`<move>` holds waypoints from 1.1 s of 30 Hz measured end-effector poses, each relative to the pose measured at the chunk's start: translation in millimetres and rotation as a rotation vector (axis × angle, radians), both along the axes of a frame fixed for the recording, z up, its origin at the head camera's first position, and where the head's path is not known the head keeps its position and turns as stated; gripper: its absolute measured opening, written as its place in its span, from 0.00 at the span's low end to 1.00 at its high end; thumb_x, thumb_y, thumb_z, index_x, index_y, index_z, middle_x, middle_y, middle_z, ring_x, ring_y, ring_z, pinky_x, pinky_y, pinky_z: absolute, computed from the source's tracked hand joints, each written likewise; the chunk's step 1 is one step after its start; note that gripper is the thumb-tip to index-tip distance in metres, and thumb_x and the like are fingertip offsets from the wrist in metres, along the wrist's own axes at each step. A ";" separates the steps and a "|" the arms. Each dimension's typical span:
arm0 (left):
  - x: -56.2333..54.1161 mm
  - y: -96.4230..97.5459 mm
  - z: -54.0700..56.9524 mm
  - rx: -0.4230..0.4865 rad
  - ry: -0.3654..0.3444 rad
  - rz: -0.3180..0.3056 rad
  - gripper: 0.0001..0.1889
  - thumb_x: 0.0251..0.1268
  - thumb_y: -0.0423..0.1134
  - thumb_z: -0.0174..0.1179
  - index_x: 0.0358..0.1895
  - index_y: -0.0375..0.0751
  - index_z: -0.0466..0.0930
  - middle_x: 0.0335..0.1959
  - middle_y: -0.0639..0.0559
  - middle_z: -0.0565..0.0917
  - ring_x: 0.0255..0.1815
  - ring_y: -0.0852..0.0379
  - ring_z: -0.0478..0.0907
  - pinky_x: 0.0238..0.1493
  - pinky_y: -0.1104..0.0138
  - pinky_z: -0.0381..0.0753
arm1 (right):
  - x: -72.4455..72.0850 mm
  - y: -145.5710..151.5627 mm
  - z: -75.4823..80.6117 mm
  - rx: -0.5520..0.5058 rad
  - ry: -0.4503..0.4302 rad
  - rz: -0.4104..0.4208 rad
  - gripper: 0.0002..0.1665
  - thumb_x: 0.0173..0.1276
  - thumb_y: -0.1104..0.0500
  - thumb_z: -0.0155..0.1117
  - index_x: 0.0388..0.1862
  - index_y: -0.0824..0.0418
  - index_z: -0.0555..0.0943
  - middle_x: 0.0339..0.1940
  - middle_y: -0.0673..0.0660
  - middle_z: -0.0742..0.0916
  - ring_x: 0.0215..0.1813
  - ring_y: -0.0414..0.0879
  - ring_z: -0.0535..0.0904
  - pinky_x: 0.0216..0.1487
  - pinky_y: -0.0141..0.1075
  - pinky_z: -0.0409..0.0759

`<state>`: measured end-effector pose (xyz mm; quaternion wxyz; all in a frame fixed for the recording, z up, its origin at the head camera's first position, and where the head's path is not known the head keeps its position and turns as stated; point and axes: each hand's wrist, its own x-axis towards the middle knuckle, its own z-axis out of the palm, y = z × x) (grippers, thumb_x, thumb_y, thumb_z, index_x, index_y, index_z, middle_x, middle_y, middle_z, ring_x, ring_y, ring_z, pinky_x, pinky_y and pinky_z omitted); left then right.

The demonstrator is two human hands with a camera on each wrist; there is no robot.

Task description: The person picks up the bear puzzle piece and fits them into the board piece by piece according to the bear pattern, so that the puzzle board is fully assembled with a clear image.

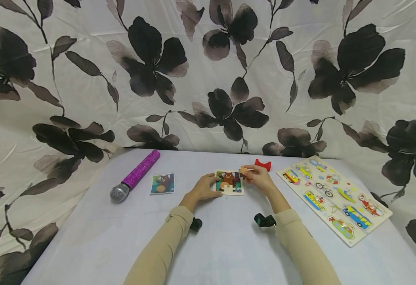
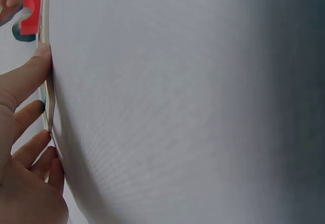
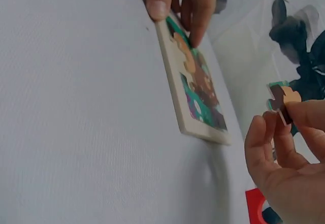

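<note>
A small wooden puzzle board (image 1: 233,194) with a bear picture lies at the middle of the table. My left hand (image 1: 203,188) grips its left end, thumb at the near edge and fingers spread along the side. Between the thumb and fingertips of my right hand (image 1: 261,180) is a puzzle piece (image 3: 278,101), brown and orange with some green, raised beside the board's right end. Bare wood shows in a gap (image 1: 227,190) along the board's near side, seen also in the right wrist view.
Left of the board lies a bear picture card (image 1: 163,184), and beyond it a purple glitter microphone (image 1: 138,174). A red curved object (image 1: 263,164) sits behind my right hand. A large vehicle puzzle board (image 1: 336,198) lies at the right. Floral cloth hangs behind the table.
</note>
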<state>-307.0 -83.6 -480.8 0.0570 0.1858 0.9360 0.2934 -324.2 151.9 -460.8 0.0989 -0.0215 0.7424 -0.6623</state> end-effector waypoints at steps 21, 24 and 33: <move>0.9 -0.3 -2.8 0.025 0.006 0.003 0.31 0.52 0.44 0.70 0.60 0.35 0.73 0.66 0.35 0.66 0.67 0.38 0.61 0.67 0.50 0.62 | 11.0 -52.3 -15.0 0.605 0.444 0.219 0.06 0.61 0.67 0.64 0.36 0.68 0.86 0.36 0.61 0.87 0.43 0.52 0.82 0.46 0.44 0.80; 2.5 0.8 -3.8 0.046 0.010 0.007 0.31 0.52 0.43 0.70 0.59 0.34 0.74 0.66 0.34 0.67 0.67 0.37 0.62 0.67 0.50 0.62 | 14.5 -55.8 -18.4 0.656 0.479 0.245 0.08 0.61 0.67 0.65 0.37 0.70 0.86 0.36 0.61 0.87 0.43 0.52 0.81 0.46 0.44 0.80; 3.2 2.9 -4.1 0.054 0.022 0.024 0.30 0.49 0.42 0.71 0.56 0.33 0.76 0.64 0.33 0.68 0.66 0.36 0.63 0.66 0.50 0.62 | 22.4 -63.6 -21.4 0.869 0.609 0.261 0.05 0.60 0.65 0.67 0.32 0.67 0.87 0.31 0.58 0.82 0.39 0.51 0.73 0.43 0.45 0.75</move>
